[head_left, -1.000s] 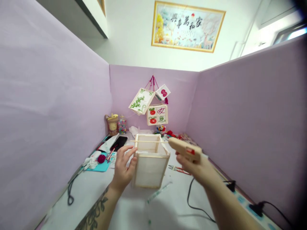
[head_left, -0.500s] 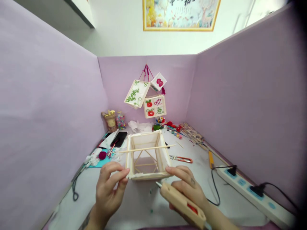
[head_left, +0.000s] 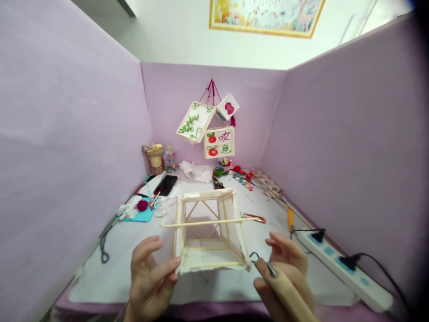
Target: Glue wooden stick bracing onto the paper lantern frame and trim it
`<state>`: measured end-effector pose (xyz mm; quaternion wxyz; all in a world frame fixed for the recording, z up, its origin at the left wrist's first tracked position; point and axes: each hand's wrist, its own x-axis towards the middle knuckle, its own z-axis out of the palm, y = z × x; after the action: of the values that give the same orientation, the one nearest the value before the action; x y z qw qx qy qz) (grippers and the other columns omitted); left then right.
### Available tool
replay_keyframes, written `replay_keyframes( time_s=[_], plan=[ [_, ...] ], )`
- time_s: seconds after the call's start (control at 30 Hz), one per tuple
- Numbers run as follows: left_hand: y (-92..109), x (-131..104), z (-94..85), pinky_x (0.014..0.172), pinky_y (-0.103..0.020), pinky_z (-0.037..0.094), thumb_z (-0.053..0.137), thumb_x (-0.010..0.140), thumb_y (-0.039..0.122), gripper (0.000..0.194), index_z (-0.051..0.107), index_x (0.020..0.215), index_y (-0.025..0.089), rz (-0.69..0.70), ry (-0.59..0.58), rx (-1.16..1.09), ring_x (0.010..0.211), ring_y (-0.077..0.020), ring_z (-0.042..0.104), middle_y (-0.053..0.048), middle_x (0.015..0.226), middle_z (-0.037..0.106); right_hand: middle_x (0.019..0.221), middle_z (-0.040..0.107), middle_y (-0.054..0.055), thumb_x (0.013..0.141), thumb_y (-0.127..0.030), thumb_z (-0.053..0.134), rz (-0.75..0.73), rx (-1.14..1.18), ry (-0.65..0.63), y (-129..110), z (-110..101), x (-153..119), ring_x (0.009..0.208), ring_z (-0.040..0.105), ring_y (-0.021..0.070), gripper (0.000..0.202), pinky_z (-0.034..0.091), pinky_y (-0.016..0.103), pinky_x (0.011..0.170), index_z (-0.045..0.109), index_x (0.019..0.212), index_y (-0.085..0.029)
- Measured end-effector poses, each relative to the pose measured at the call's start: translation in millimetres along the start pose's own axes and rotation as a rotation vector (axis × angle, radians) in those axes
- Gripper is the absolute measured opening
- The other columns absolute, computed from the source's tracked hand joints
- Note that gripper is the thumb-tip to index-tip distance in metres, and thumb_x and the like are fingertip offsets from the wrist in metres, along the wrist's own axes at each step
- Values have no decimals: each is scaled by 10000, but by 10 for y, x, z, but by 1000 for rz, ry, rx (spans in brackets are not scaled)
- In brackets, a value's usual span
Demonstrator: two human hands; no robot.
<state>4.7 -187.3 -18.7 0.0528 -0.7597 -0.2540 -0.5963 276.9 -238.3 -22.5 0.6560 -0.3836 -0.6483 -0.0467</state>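
A box-shaped frame of thin wooden sticks with white sheet sides [head_left: 214, 256] is tilted with its open side towards me. My left hand [head_left: 152, 273] pinches its lower left corner between thumb and fingers. One long loose-looking stick [head_left: 211, 222] lies across the opening and juts out past both sides. Beside the frame's lower right corner, my right hand [head_left: 288, 268] is wrapped round a beige glue gun [head_left: 290, 290] with a metal tip. Its fingertips are apart from the frame. The palm hides part of the gun.
Orange-handled snips [head_left: 258, 218] lie behind the frame's right side. A power strip [head_left: 348, 273] with plugged cords runs along the right. At left are a phone [head_left: 166, 185] and a purple yarn ball [head_left: 142, 205]. Decorated panels [head_left: 219, 143] hang on the back wall.
The frame has tipped, showing more of its inside, and come nearer. My right hand has let go of its right corner and moved right, keeping the glue gun. My left hand still holds on.
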Motion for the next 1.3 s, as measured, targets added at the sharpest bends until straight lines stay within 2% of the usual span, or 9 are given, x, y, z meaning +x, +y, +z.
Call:
replay_keyframes(
  time_s=[0.1,0.17,0.27,0.33,0.53,0.8,1.07,1.17,1.3],
  plan=[
    [25,-67,41,1165,-460,274,546,885,114,193,657,975,244,-127,-14,-81,1463,-258,189,-34,1583,198,1534,303,15,856,-330,634,95,73,-64,-36,87,78,1398,307,302,103,346,489,1100,585,817,-248],
    [30,-82,55,1177,-527,213,509,916,156,167,625,1002,242,-161,-71,-152,1475,-280,131,-54,1605,146,1565,253,17,860,-325,630,101,119,-126,-35,108,110,1436,238,303,116,298,475,1134,573,812,-237],
    [32,-66,49,1171,-572,185,495,930,195,147,601,1021,242,-144,-125,-149,1473,-298,121,-73,1595,188,1562,265,9,854,-272,625,102,154,-159,-12,103,95,1451,206,298,101,262,456,1157,560,789,-229],
    [38,-48,37,1173,-553,195,493,929,191,149,597,1024,240,-121,-128,-127,1473,-294,120,-70,1596,183,1555,282,5,846,-248,625,107,156,-167,0,94,68,1451,210,298,100,254,453,1163,557,776,-226],
    [67,-46,18,1181,-488,203,483,920,144,161,589,1019,214,-92,-128,-110,1473,-285,124,-89,1596,175,1598,185,11,840,-238,623,115,127,-205,5,68,50,1459,180,311,79,244,473,1163,557,802,-218],
    [84,11,32,1179,-471,218,480,917,127,166,586,1015,209,-72,-125,-102,1471,-275,144,-84,1596,176,1547,304,6,831,-214,613,119,95,-174,-5,80,93,1426,283,275,84,308,419,1143,559,768,-221],
    [95,7,20,1162,-460,262,502,916,168,134,598,983,233,-54,-115,-48,1466,-256,180,-57,1590,205,1528,338,73,852,-296,609,107,56,-154,-8,78,100,1391,330,374,124,397,581,1046,582,768,-209],
    [100,15,29,1161,-444,257,496,916,152,135,593,977,222,-48,-111,-47,1466,-254,183,-65,1589,209,1511,366,68,856,-292,611,89,56,-166,-9,68,100,1407,298,380,111,410,576,1043,591,778,-217],
    [95,6,47,1158,-446,254,498,914,141,133,590,975,215,-50,-105,-58,1467,-262,179,-71,1589,207,1555,294,44,859,-301,614,119,26,-189,-5,47,73,1401,326,343,92,415,532,1058,573,830,-224]
  ],
)
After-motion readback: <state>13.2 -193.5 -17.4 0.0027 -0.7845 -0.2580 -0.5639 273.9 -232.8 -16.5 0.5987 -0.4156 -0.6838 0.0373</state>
